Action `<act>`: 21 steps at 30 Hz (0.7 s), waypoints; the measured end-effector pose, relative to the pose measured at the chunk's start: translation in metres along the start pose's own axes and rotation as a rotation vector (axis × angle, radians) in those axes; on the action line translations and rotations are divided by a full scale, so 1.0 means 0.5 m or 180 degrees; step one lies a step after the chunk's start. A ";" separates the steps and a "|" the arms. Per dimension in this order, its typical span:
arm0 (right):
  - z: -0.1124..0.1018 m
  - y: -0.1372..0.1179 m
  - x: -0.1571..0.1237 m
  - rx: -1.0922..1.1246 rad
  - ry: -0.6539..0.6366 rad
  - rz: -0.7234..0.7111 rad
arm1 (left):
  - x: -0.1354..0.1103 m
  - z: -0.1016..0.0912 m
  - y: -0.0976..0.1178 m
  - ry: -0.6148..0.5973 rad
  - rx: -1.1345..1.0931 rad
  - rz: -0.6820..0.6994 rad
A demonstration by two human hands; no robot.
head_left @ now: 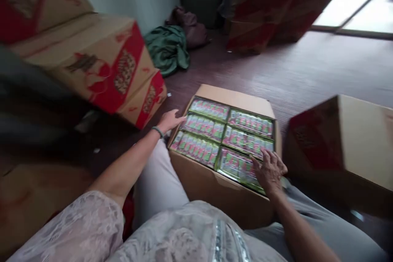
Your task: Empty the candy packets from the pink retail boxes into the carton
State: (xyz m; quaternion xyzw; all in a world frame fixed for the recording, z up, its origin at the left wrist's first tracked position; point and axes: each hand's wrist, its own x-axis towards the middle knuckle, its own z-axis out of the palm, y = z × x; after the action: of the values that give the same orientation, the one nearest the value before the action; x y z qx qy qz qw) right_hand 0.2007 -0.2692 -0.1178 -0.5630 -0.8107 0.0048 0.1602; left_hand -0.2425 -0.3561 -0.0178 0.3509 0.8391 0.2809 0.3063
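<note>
An open cardboard box (215, 188) sits on the floor between my knees, filled with several green-edged packs of small sachets (245, 141). My left hand (170, 120) rests flat against the box's left rim, fingers stretched out, a green band on the wrist. My right hand (270, 170) lies on the near right pack, fingers spread and curled onto its surface; it holds nothing that I can see.
Red-and-brown cartons (101, 65) are stacked at the left. Another carton (346, 139) stands at the right, and more lean at the back (270, 8). Green cloth (167, 47) and brown cloth (190, 26) lie by the wall on the dark wooden floor (307, 69).
</note>
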 end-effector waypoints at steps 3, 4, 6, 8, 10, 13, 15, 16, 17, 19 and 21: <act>0.031 -0.062 0.020 0.0249 -0.0768 -0.1736 | -0.117 -0.132 -0.027 0.0370 -0.0228 0.0493; 0.044 -0.084 0.028 0.0320 -0.0918 -0.2120 | -0.166 -0.174 -0.047 0.0519 -0.0322 0.0553; 0.066 -0.131 0.043 0.0263 -0.0977 -0.2512 | -0.271 -0.240 -0.104 0.0913 -0.0422 0.0345; 0.075 -0.173 0.054 -0.0108 -0.0905 -0.2444 | -0.377 -0.277 -0.177 0.1307 -0.0430 -0.0192; 0.072 -0.202 0.056 -0.0571 -0.0944 -0.2220 | -0.477 -0.286 -0.257 0.1519 -0.0440 -0.0828; 0.063 -0.219 0.050 -0.0908 -0.1082 -0.1855 | -0.603 -0.271 -0.353 0.1548 -0.0001 -0.1623; 0.067 -0.215 0.052 -0.0884 -0.1262 -0.1674 | -0.661 -0.252 -0.383 0.1594 0.0595 -0.2048; 0.073 -0.211 0.057 -0.0830 -0.1380 -0.1589 | -0.680 -0.239 -0.387 0.1601 0.0855 -0.2211; 0.080 -0.207 0.064 -0.0770 -0.1506 -0.1507 | -0.692 -0.224 -0.387 0.1560 0.1052 -0.2309; 0.090 -0.205 0.081 -0.0712 -0.1705 -0.1279 | -0.698 -0.183 -0.377 0.1245 0.1292 -0.2248; 0.083 -0.212 0.092 -0.0761 -0.1850 -0.1071 | -0.691 -0.130 -0.368 0.0637 0.1392 -0.2028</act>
State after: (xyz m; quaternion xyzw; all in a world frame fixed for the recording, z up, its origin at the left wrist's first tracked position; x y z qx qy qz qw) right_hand 0.0788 -0.2585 -0.1256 -0.4115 -0.8987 0.0434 -0.1456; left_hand -0.1699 -0.7452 0.0078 0.1009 0.9716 0.0193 0.2129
